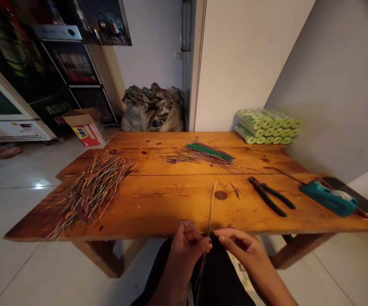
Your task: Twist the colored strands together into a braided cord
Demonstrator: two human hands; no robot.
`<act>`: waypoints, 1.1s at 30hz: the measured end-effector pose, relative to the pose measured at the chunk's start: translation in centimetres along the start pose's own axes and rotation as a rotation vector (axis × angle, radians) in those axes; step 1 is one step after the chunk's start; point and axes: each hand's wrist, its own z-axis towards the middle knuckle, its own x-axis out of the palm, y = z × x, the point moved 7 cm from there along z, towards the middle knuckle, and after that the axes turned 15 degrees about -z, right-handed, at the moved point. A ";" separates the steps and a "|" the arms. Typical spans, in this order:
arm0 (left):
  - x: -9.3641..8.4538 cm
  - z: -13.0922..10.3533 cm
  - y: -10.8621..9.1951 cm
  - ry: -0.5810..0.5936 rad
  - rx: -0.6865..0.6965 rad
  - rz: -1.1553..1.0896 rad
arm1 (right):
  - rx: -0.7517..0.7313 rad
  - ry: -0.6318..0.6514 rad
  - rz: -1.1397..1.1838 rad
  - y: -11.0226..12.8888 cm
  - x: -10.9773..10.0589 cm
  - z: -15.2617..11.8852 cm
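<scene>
Just off the table's front edge, my left hand (188, 244) pinches a thin bundle of coloured wires (210, 212) that stands nearly upright, its ends above and below the fingers. My right hand (238, 244) is close by on the right, thumb and forefinger pressed together near the bundle; what they hold, if anything, is too small to make out. A large loose pile of multicoloured wires (94, 187) lies at the table's left. Farther back lies a neater bundle with green wires (209, 152). Short wire scraps (235, 190) lie beyond my right hand.
On the wooden table (158, 199), pliers with dark handles (271, 196) lie at the right, beside a teal tape dispenser (329, 197). Green-wrapped rolls (268, 125) are stacked at the back right. A cardboard box (86, 127) and grey bags (154, 110) stand behind the table.
</scene>
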 end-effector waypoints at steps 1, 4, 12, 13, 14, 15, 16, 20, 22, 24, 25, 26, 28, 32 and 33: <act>0.1 -0.1 0.0 0.013 -0.014 0.003 | 0.044 0.045 0.068 0.4 0.6 -0.2; 0.4 -0.5 0.0 0.042 -0.060 0.000 | 0.121 0.127 0.248 1.3 1.6 -0.6; 0.6 -0.9 0.8 0.091 -0.134 -0.075 | 0.157 0.295 0.553 2.7 3.2 -1.0; 0.5 -0.9 0.9 0.089 -0.131 -0.084 | 0.154 0.299 0.565 2.8 3.3 -0.9; 0.5 -0.9 0.9 0.089 -0.122 -0.086 | 0.149 0.300 0.567 2.8 3.4 -0.9; 0.4 -0.9 0.8 0.099 -0.114 -0.072 | 0.144 0.297 0.559 2.8 3.4 -0.9; 0.4 -0.9 0.6 0.122 -0.105 -0.035 | 0.139 0.291 0.542 2.8 3.4 -0.8; 0.7 -0.7 -1.4 0.311 -0.067 0.222 | 0.107 0.285 0.395 2.8 2.7 -0.6; 0.9 -0.4 -2.1 0.404 -0.098 0.288 | 0.093 0.332 0.324 3.0 2.6 -0.5; 1.1 -0.1 -2.5 0.487 -0.144 0.341 | 0.080 0.408 0.273 3.3 2.7 -0.5; 1.3 0.1 -2.7 0.525 -0.156 0.375 | 0.073 0.447 0.252 3.4 2.8 -0.5; 1.6 0.2 -2.8 0.557 -0.160 0.405 | 0.071 0.483 0.233 3.4 3.0 -0.6; 2.1 0.5 -2.9 0.611 -0.168 0.444 | 0.084 0.546 0.201 3.4 3.3 -0.7; 2.4 0.6 -2.6 0.580 -0.245 0.360 | 0.099 0.550 0.142 3.3 3.6 -1.0; 2.3 0.6 -2.3 0.537 -0.272 0.310 | 0.086 0.521 0.125 3.4 3.5 -1.1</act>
